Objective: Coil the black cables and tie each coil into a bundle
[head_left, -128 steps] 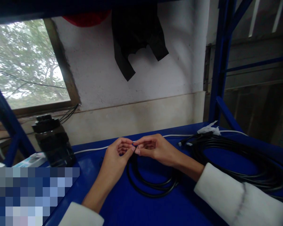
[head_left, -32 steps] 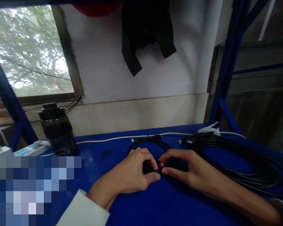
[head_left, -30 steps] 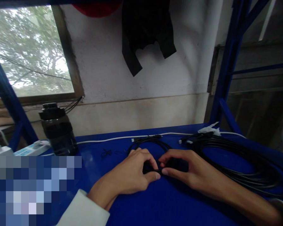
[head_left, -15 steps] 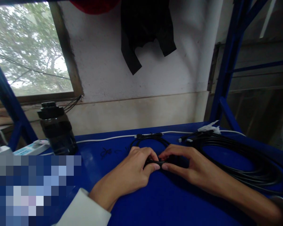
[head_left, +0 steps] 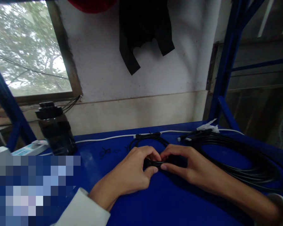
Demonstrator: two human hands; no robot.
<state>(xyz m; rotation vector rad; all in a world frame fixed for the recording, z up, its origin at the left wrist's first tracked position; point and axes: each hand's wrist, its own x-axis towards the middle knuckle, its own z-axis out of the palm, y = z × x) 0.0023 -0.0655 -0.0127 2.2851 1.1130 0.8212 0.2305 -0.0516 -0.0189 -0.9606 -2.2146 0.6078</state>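
A coiled black cable lies on the blue tabletop, its near strands bunched between my two hands. My left hand curls around these strands from the left, fingers above and thumb just below. From the right, my right hand pinches the same bunch between its thumb and fingertips. The far loop of the coil shows beyond my hands, with its plug ends near a white cord. Some of the bunch is hidden behind my fingers.
A larger black cable coil lies at the right, with white plastic behind it. A dark bottle and a power strip stand at the left. Small black ties lie left of the coil. A white cord crosses the back.
My left thumb has eased slightly down and away from the strands, so more of the bunch shows. My right hand keeps its pinch. The view has shifted slightly.
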